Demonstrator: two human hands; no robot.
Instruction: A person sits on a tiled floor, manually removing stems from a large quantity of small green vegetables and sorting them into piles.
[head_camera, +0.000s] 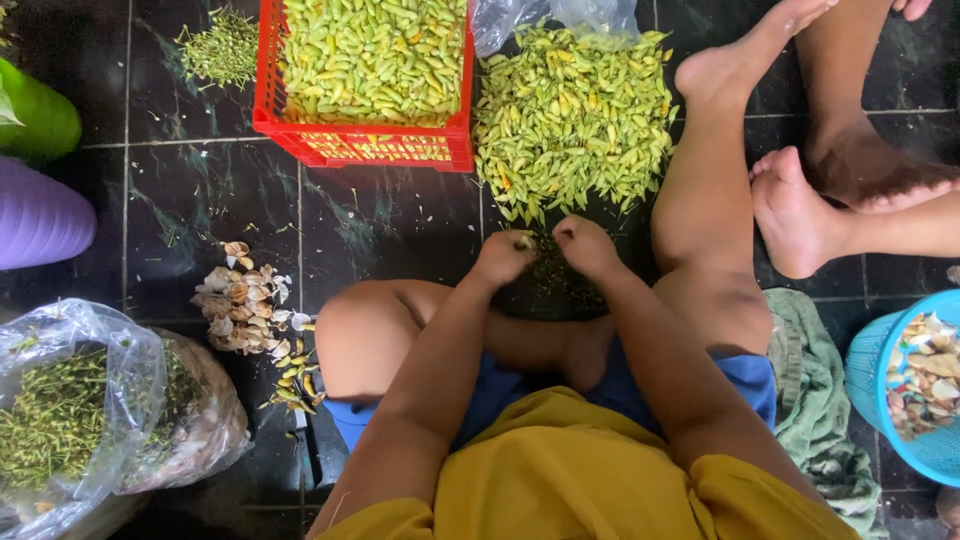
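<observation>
Both hands, left hand (505, 255) and right hand (585, 245), clenched knuckles-up, pinch chillies (570, 120).

left hand: left hand (505, 256) closed, fingers pinching a small green chili (522, 241) just above the floor
right hand: right hand (585, 245) closed beside it, over dark stem scraps (560, 280)
chili heap: loose heap of green chilies (570, 115) on the dark tiled floor (390, 220), just beyond both hands
crate: red crate (360, 140) full of chilies, left of the heap
garlic skins: garlic skins (245, 300) by the left knee
bag: clear bag of stems (70, 410), bottom left corner
basket: blue basket (880, 390) at right edge
</observation>
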